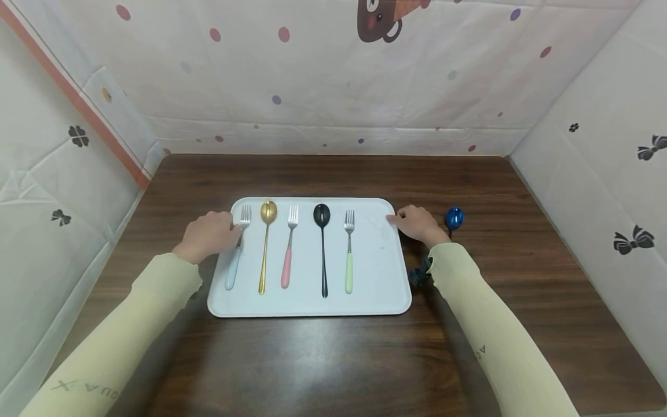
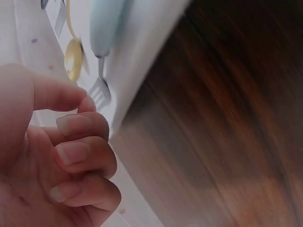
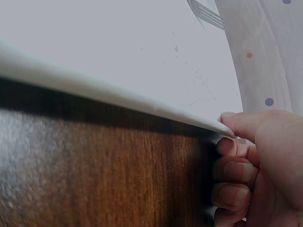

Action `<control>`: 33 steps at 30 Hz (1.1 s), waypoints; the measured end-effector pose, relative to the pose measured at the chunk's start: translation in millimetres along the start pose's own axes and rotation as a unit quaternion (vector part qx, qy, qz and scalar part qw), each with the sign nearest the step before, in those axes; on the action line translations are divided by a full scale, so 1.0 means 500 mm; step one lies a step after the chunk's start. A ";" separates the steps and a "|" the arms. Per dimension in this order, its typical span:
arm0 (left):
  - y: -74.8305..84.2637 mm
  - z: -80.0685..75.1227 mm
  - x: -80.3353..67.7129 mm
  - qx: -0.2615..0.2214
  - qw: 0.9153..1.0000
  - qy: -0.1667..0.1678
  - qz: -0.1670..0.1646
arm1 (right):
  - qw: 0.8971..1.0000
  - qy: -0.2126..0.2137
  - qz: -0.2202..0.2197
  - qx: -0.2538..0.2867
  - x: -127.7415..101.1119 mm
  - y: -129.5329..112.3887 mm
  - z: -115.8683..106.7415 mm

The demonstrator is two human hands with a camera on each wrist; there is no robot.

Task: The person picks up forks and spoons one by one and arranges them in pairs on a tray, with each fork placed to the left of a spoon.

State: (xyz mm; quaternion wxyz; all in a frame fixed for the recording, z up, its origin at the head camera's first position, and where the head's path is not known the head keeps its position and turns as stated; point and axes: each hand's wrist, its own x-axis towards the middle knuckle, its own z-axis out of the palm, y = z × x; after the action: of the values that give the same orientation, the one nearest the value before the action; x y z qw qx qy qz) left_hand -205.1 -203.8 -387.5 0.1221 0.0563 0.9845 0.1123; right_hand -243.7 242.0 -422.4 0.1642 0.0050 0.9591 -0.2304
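A white rectangular tray [image 1: 302, 305] lies on the brown table between both hands. My left hand [image 1: 208, 236] grips its left rim near the far corner, thumb over the edge beside a blue-handled fork [image 1: 234, 267]. On the opposite side my right hand [image 1: 416, 225] pinches the right rim; the right wrist view shows the thumb [image 3: 241, 124] on top and curled fingers below. Lined up across the tray, left to right after that fork, are a gold spoon [image 1: 268, 212], a pink-handled fork [image 1: 286, 269], a black spoon [image 1: 322, 215] and a green-handled fork [image 1: 349, 272].
A spoon with a shiny blue bowl [image 1: 455, 218] lies on the table right of the tray, its handle hidden by the right arm. Patterned white sheets [image 1: 323, 75] stand behind the table [image 1: 312, 365] and along both sides. A dark band [image 1: 419, 275] is at the right wrist.
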 end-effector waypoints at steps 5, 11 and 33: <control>-0.016 -0.003 -0.001 -0.011 1.000 -0.011 -0.013 | 1.000 0.001 -0.001 -0.003 0.001 0.002 0.001; -0.028 -0.006 0.004 0.002 0.999 -0.027 -0.025 | 1.000 0.002 0.000 -0.003 0.002 0.002 -0.001; -0.056 0.007 0.022 -0.004 0.995 -0.101 -0.013 | 1.000 0.000 -0.001 0.000 -0.002 0.000 0.000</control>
State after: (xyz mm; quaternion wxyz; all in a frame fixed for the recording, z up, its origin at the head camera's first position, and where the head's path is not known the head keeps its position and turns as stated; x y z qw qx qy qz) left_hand -217.3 -228.6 -399.9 0.2222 0.0543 0.9674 0.1084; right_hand -242.6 242.1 -421.7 0.1638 0.0043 0.9592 -0.2304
